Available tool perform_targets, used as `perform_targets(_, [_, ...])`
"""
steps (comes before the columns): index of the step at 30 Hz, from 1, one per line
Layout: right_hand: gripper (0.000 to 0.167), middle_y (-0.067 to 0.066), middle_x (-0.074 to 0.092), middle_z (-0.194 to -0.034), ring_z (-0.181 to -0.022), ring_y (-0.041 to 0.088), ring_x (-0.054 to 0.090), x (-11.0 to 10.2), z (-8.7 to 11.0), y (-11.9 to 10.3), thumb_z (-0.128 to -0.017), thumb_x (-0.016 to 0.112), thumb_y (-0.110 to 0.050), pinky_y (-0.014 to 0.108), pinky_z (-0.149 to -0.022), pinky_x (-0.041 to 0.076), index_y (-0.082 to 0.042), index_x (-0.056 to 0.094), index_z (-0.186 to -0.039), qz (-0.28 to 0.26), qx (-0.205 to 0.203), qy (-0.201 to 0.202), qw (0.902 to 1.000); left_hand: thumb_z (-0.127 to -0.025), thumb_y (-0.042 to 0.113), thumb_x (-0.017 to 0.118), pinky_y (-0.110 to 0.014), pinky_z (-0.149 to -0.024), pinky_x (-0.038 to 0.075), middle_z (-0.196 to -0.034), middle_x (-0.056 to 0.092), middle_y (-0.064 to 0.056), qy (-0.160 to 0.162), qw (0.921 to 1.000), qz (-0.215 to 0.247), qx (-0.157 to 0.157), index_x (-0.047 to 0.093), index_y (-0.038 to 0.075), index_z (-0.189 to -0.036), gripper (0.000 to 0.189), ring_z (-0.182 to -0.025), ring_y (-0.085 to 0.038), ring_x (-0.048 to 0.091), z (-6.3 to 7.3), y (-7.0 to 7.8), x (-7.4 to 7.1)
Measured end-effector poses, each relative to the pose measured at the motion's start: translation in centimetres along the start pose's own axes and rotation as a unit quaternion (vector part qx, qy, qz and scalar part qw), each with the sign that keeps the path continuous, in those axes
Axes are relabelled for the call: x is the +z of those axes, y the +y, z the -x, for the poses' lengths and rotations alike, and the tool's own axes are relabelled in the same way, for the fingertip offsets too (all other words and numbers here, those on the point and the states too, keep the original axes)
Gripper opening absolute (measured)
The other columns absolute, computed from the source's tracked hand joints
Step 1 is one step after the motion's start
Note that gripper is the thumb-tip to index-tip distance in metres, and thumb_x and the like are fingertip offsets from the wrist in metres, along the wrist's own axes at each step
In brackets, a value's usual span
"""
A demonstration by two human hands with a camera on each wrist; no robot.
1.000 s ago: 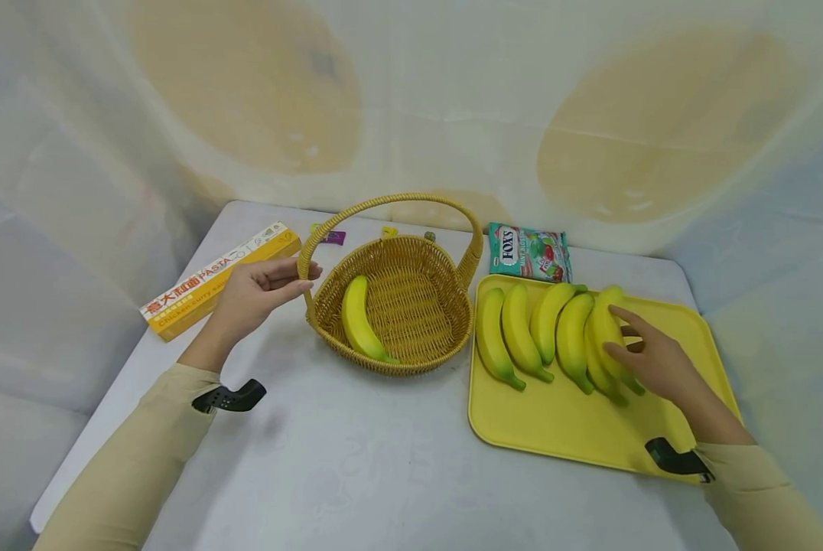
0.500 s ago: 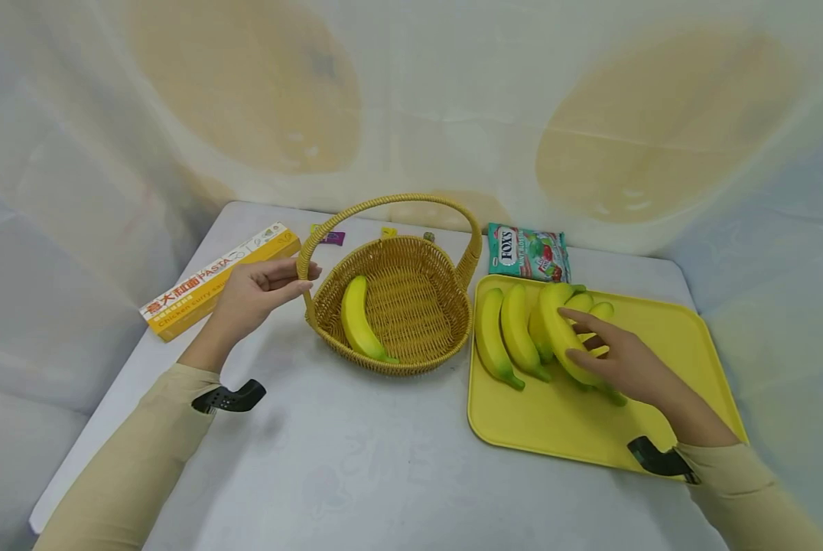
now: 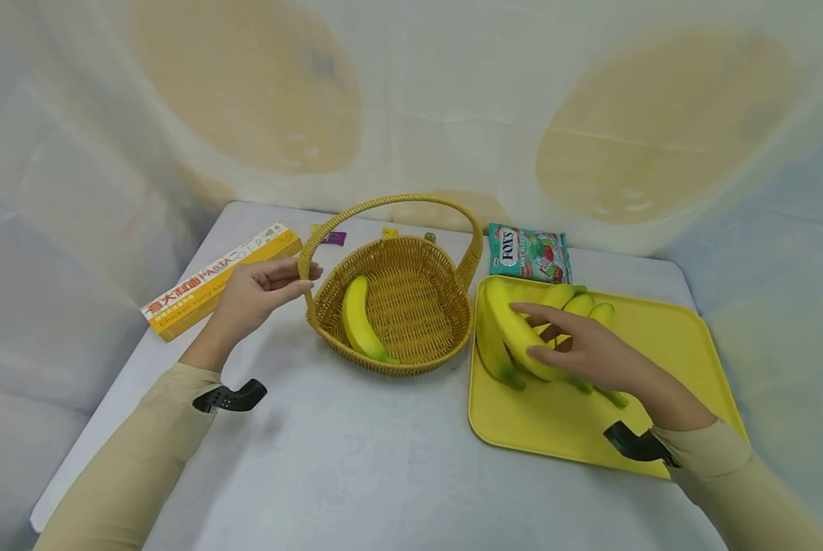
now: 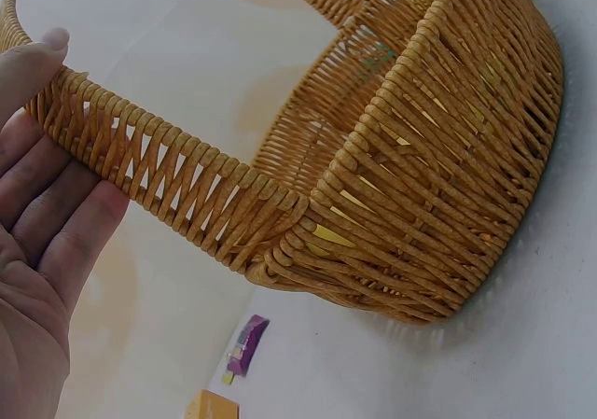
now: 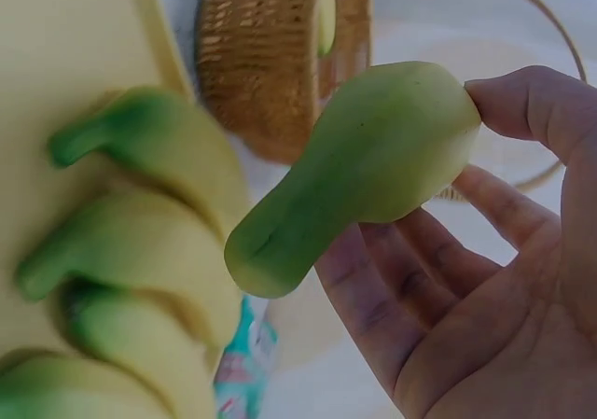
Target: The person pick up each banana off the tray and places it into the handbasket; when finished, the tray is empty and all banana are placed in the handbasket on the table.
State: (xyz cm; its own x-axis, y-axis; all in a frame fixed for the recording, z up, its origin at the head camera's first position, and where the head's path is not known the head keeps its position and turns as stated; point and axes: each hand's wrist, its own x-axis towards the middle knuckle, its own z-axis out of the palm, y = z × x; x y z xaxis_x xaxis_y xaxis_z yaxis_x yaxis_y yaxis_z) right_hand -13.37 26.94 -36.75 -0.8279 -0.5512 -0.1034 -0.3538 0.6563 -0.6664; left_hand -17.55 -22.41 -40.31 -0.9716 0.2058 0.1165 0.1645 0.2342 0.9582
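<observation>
My left hand (image 3: 246,298) pinches the left side of the wicker basket's handle (image 4: 177,176), thumb on one face and fingers on the other. The yellow-brown basket (image 3: 418,314) stands on the table with one banana (image 3: 359,321) lying along its left wall. In my right hand (image 3: 593,352) is another banana (image 5: 373,148), gripped between thumb and fingers with its green stem end toward the wrist camera. It is over the left part of the yellow tray (image 3: 542,428), overlapping the bananas there in the head view. Several bananas (image 5: 131,242) lie side by side on that tray.
A pasta box (image 3: 212,287) lies left of the basket, behind my left hand. Behind the tray is a teal candy bag (image 3: 530,254). Small wrapped candies, one purple (image 3: 333,239), lie behind the basket. Curtains surround the table at the back and sides.
My right hand has lifted a banana from the right end of the row and carried it left across the others. My left hand and the basket have stayed put.
</observation>
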Motion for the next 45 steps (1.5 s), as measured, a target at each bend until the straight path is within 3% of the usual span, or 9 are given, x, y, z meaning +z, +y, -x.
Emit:
perform_targets(8, [0.058,0.004,0.053,-0.147,-0.119,0.021,0.06,0.4,-3.5,-2.6,-0.102,0.065,-0.028,0.04,-0.089,0.057,-0.025,0.043,-0.156,-0.021,-0.033,-0.045,0.9982,-0.093,0.021,0.078,-0.023,-0.096,0.054,-0.119,0.074,-0.006,-0.003,1.0,0.006,0.006,0.07,0.002,-0.126,0.039,-0.112,-0.012,0.07,-0.1,-0.1,0.1])
perform_targets(16, [0.059,0.011,0.06,-0.137,-0.117,0.028,0.062,1.8,-8.3,-3.7,-0.102,0.064,-0.031,0.046,-0.094,0.054,-0.022,0.042,-0.157,-0.037,-0.027,-0.079,0.9958,-0.093,0.023,0.078,-0.023,-0.096,0.054,-0.119,0.074,-0.007,-0.002,1.0,0.004,0.001,0.071,0.003,-0.126,0.04,-0.112,-0.013,0.07,-0.1,-0.1,0.0])
perform_targets(21, [0.059,0.01,0.057,-0.141,-0.125,0.027,0.057,2.7,-11.6,-4.0,-0.102,0.063,-0.031,0.047,-0.103,0.05,-0.023,0.042,-0.157,-0.067,-0.003,-0.096,0.9931,-0.093,0.022,0.078,-0.023,-0.096,0.054,-0.119,0.074,-0.006,-0.004,0.9999,0.01,0.0,0.071,0.003,-0.126,0.039,-0.112,-0.013,0.07,-0.1,-0.1,0.0])
perform_targets(25, [0.059,0.009,0.058,-0.138,-0.122,0.025,0.056,3.6,-14.0,-4.4,-0.102,0.063,-0.033,0.043,-0.096,0.051,-0.025,0.043,-0.156,-0.077,0.025,-0.109,0.9907,-0.093,0.022,0.078,-0.024,-0.096,0.054,-0.119,0.074,-0.006,-0.004,0.9999,0.011,0.001,0.071,0.003,-0.126,0.039,-0.112,-0.013,0.07,-0.1,-0.1,0.0])
perform_targets(30, [0.058,0.012,0.061,-0.134,-0.119,0.026,0.058,5.3,-16.7,-4.6,-0.1,0.065,-0.035,0.041,-0.095,0.051,-0.025,0.046,-0.154,-0.045,0.04,-0.129,0.9898,-0.092,0.022,0.078,-0.024,-0.096,0.054,-0.119,0.074,-0.006,-0.001,0.9999,0.011,-0.002,0.071,0.003,-0.127,0.04,-0.112,-0.014,0.07,0.0,-0.1,0.0])
perform_targets(37, [0.061,0.012,0.058,-0.141,-0.125,0.025,0.056,7.9,-18.9,-5.0,-0.1,0.066,-0.033,0.041,-0.102,0.049,-0.022,0.043,-0.156,0.027,0.038,-0.152,0.9873,-0.092,0.021,0.078,-0.024,-0.096,0.054,-0.119,0.074,-0.006,-0.002,0.9999,0.016,-0.001,0.07,0.002,-0.127,0.04,-0.112,-0.014,0.07,-0.1,-0.1,0.0])
perform_targets(45, [0.081,0.016,0.059,-0.139,-0.127,0.025,0.058,10.1,-19.8,-5.8,-0.097,0.072,-0.025,0.036,-0.103,0.051,-0.014,0.025,-0.162,0.032,0.04,-0.183,0.9817,-0.093,0.022,0.078,-0.023,-0.096,0.054,-0.119,0.074,-0.005,0.002,1.0,0.008,-0.002,0.07,0.002,-0.128,0.041,-0.112,-0.013,0.07,0.0,-0.1,0.0])
